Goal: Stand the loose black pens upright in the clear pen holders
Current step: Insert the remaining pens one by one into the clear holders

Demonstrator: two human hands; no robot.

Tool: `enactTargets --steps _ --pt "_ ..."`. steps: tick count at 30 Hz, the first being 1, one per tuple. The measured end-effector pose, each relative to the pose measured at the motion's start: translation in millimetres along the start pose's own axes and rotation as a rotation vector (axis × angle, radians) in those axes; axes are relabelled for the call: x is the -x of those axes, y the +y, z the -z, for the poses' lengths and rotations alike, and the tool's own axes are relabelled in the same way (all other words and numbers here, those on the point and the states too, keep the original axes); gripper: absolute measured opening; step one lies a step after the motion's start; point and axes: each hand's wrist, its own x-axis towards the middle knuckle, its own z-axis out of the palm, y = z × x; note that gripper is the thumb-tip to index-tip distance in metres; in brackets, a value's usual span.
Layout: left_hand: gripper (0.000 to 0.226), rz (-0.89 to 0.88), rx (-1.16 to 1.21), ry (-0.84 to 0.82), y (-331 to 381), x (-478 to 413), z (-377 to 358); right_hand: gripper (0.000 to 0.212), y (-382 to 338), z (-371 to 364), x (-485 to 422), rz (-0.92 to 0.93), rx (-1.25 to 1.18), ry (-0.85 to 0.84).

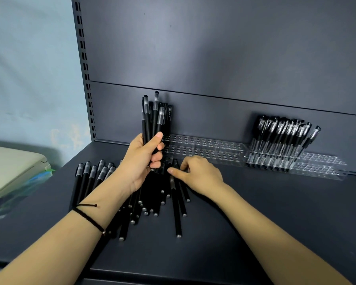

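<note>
A pile of black pens lies on the near middle of the dark shelf. The left hand grips a bunch of pens upright above it. The right hand bends its fingers and pinches one pen in the pile. Far back by the wall sit clear pen holders, with more pens standing at the right.

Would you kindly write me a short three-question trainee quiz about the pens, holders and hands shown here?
1. True or false: the left hand grips a bundle of black plastic pens upright.
2. Where do pens stand in the clear plastic holders? A) left end B) right of middle C) nowhere
3. Fill in: the right hand pinches one of the loose pens lying on the dark ____.
Key: 1 true; 2 B; 3 shelf.
</note>
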Motion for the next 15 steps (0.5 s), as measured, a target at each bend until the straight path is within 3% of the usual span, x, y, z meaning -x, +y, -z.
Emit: enactTargets --steps 4,8,15 --pt "0.017 -0.006 0.009 0.032 1.3 -1.2 1.7 0.072 -4.4 2.4 2.2 -0.038 -0.055 -0.061" --pt "0.019 -0.003 0.037 0.069 1.2 -2.3 4.2 0.090 -13.5 4.2 8.2 -0.055 0.101 -0.150" --pt "0.019 0.009 0.049 0.060 -0.3 -2.3 3.0 0.079 1.4 21.7 1.5 -0.069 -0.172 -0.316"
